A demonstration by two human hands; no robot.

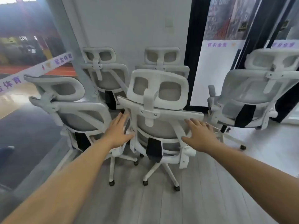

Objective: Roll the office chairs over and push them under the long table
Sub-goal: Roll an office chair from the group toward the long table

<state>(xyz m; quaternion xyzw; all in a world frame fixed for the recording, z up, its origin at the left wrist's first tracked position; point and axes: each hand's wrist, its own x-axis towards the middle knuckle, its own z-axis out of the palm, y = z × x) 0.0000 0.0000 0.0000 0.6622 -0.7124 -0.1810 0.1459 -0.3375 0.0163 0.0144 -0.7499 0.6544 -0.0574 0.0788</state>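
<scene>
Both arms reached forward toward the near chair [159, 113], which stood with its back to the camera on the grey plank floor [202, 191]; the left hand [119, 132] lay at the left edge of its backrest with the fingers straight and loosely spread, the fingertips at the frame and the thumb pointing toward the mesh; whether the palm pressed the frame I could not tell; the right hand [199, 136] was at the right side of the backrest, fingers straight and spread, the tips just under the top bar, gripping nothing that could be seen. The near chair had a white frame, grey mesh, a looped headrest, a black lumbar piece low on the back and a white star base on dark castors.

A left chair [68, 110] stood just beside it, turned a little away, its base close to the near chair's base; two more stood behind against the pale wall [129, 29]: a rear left chair [105, 73] and a rear right chair [163, 60], the latter mostly hidden by the near chair's headrest; a right chair [252, 97] stood apart on a lighter patch of floor, in front of a glass door [226, 54] with a black frame and purple lettering. To the left ran a glass wall with a white banded strip [40, 68] bearing purple characters; beyond it the view was blurred. No table showed.
</scene>
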